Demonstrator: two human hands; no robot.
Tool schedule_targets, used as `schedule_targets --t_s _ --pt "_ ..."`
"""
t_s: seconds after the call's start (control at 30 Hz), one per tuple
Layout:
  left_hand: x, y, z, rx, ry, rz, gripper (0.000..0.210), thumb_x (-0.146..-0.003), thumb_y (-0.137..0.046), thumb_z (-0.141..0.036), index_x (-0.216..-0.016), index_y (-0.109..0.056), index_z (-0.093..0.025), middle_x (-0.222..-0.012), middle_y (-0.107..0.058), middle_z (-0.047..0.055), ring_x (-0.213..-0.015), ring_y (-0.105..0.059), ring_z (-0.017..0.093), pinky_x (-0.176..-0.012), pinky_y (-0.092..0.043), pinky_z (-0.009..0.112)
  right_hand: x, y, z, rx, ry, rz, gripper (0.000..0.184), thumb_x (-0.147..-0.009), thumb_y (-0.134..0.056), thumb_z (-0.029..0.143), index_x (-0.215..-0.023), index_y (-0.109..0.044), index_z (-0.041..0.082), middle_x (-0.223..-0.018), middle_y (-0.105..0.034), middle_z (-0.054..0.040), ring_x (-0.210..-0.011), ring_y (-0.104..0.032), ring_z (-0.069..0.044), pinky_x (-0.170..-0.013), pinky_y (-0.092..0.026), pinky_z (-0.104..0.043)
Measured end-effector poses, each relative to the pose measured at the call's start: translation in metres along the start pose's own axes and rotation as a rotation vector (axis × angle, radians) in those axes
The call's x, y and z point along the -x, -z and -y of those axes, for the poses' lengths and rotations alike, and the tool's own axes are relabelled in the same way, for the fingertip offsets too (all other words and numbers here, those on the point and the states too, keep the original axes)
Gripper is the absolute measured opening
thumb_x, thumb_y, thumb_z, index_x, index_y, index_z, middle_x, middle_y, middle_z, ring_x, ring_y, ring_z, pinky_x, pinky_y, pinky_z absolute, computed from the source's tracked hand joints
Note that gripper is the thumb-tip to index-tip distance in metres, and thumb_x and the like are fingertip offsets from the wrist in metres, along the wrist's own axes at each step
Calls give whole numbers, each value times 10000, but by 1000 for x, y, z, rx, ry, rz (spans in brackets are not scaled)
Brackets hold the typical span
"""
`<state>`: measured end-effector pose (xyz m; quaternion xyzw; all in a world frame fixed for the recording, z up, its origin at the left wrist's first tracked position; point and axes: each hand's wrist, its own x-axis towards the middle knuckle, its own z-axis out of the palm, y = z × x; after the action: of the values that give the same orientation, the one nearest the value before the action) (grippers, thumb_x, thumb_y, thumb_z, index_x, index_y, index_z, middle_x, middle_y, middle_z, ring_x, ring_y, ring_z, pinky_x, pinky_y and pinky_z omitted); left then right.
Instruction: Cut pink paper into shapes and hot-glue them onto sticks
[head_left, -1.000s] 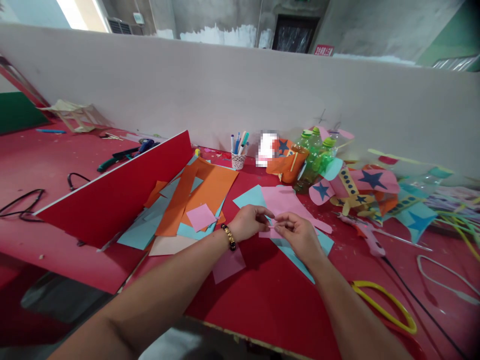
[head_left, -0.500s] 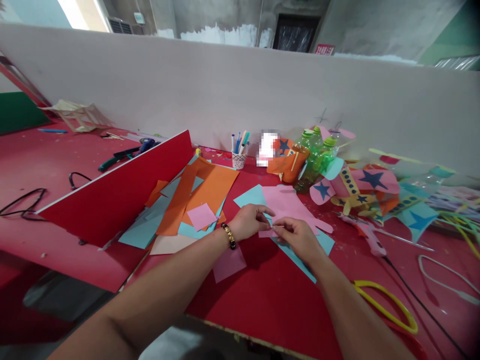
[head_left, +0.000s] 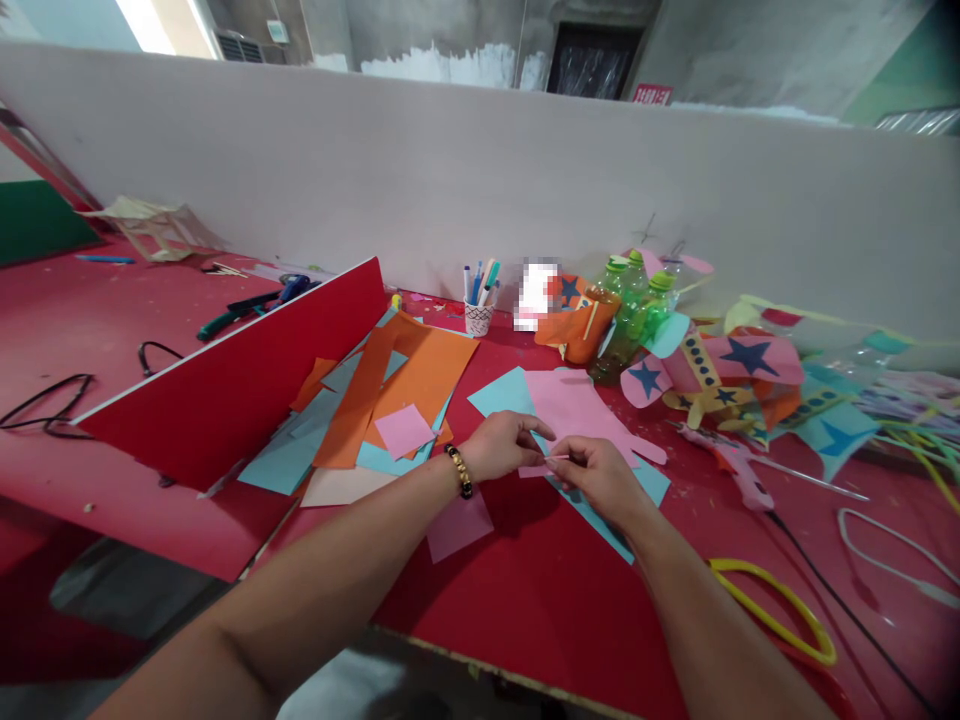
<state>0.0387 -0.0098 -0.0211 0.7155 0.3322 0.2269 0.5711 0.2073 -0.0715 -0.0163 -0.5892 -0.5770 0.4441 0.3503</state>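
Observation:
My right hand (head_left: 600, 480) is closed in a pinch on a small pink piece of paper (head_left: 556, 458), seen nearly edge-on. Facing it, my left hand (head_left: 508, 445) has its thumb and forefinger apart, with fingertips close to the left end of that piece. Below both hands a larger pink paper sheet (head_left: 574, 405) with a cut outline lies over a light blue sheet (head_left: 501, 392). A pink paper square (head_left: 459, 528) rests on the red table (head_left: 517, 600), partly under my left wrist.
Orange sheets (head_left: 431, 365) and blue scraps lie left, beside an upright red board (head_left: 247, 390). A pen cup (head_left: 478, 319) stands at the back. Bottles (head_left: 630, 335) and paper-decorated models fill the back right. A pink glue gun (head_left: 739, 478) and yellow-handled scissors (head_left: 787, 600) lie right.
My left fingertips have parted slightly from the right ones, and the small pink piece shows more between them. The right hand's pinch stays nearly in place.

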Motion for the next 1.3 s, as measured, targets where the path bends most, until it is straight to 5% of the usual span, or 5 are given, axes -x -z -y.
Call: schedule_targets --t_s 0.37,0.97,1.13,1.3 --pt "0 1 -2 54 25 -16 440 -610 -693 -151 -1042 -608 -123 -657 -608 -11 -566 -521 83 -540 -385 188 1 3 0 -10 -31 51 318 -751 -606 464 -671 -574 158 -569 -586 5 -467 -498 -90 -468 -378 -224" --pt "3 -4 -1 -24 25 110 332 -651 -625 -154 -979 -585 -129 -645 -592 -15 -549 -484 79 -510 -359 179 3 9 -4 -82 -85 81 188 -686 -662 324 -670 -595 149 -481 -530 38 -415 -439 -70 -416 -310 -197" --pt "3 -7 -2 -19 34 84 263 -664 -580 -137 -927 -573 -131 -663 -561 -21 -550 -457 66 -494 -331 167 1 15 -5 -6 -77 -18 237 -675 -675 361 -611 -554 168 -442 -495 50 -404 -430 -81 -404 -307 -207" --pt "4 -3 -4 34 83 55 283 -665 -586 -144 -947 -581 -116 -657 -529 -26 -547 -454 61 -498 -343 171 8 32 9 226 66 -280 229 -741 -608 385 -635 -576 185 -526 -563 15 -477 -502 -122 -468 -369 -243"
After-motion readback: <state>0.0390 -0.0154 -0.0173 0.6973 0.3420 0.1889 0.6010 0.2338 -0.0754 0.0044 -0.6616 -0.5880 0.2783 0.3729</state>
